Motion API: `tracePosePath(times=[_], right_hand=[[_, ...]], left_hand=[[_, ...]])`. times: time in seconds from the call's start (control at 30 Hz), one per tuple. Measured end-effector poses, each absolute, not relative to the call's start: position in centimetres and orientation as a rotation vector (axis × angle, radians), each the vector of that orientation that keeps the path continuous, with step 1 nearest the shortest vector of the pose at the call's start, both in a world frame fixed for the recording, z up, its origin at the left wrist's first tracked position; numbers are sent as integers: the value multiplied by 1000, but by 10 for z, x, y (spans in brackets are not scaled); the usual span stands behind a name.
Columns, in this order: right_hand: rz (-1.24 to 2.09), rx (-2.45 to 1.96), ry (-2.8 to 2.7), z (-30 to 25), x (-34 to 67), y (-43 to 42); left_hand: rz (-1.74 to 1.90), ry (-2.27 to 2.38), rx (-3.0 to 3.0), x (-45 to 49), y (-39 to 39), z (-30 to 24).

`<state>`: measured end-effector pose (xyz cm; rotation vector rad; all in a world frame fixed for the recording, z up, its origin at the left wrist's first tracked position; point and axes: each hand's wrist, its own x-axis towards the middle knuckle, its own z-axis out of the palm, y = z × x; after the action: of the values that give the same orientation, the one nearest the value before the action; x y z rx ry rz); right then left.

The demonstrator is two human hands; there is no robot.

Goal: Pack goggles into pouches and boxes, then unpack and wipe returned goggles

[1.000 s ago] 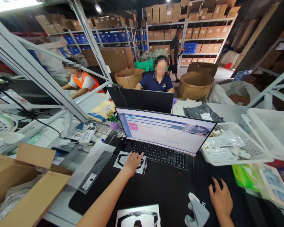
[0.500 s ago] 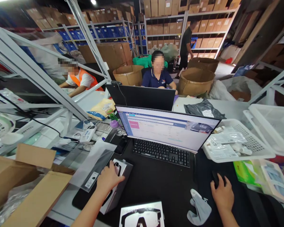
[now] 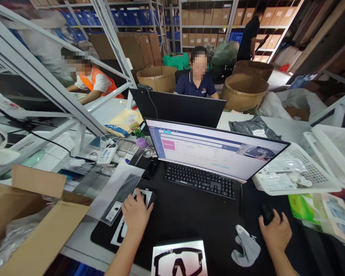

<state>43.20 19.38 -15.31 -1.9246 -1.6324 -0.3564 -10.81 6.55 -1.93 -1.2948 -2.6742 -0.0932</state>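
My left hand (image 3: 135,214) rests with its fingers spread on top of a flat white box (image 3: 119,230) printed with dark glasses, which it partly covers. A clear plastic sleeve (image 3: 114,213) with a white label lies beside that box. My right hand (image 3: 276,232) curls over a black computer mouse (image 3: 267,213) on the dark mat (image 3: 186,214). Between the hands, near the front edge, is a second box (image 3: 179,260) showing glasses and the word Wakening. To its right lies a crumpled grey cloth item (image 3: 245,247).
A lit monitor (image 3: 209,149) stands behind a black keyboard (image 3: 199,179). An open cardboard box (image 3: 53,237) is at the left, and a white basket (image 3: 322,168) of packaged items at the right. A person in a navy shirt (image 3: 197,86) sits opposite.
The box under my left hand was tilted up with its side showing; now it lies flat. My right hand stays on the mouse. The view has tipped down a little.
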Motion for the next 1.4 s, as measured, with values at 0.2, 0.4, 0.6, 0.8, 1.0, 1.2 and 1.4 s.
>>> tracePosePath(times=[0.2, 0.4, 0.6, 0.8, 1.0, 1.2, 1.4], right_hand=[[-135, -1504, -1917, -122, 312, 189], [125, -1181, -2274, -108, 143, 208], [105, -1279, -2258, -101, 71, 238], [89, -1373, -2197, -111, 56, 240], [88, -1320, -2214, -124, 56, 230], [70, -1299, -2210, -125, 50, 231], [29, -1356, -2173, -121, 68, 243]], left_hand=[[-542, -2254, -2050, -67, 118, -61], [-601, -2161, -2144, -71, 194, -83], [-603, -2099, -2202, -94, 217, -96], [-617, -2065, -2218, -96, 217, -104], [-683, -2057, -2163, -89, 215, -109], [-730, -2024, -2119, -88, 216, -116], [-722, -2029, -2075, -87, 212, -117]])
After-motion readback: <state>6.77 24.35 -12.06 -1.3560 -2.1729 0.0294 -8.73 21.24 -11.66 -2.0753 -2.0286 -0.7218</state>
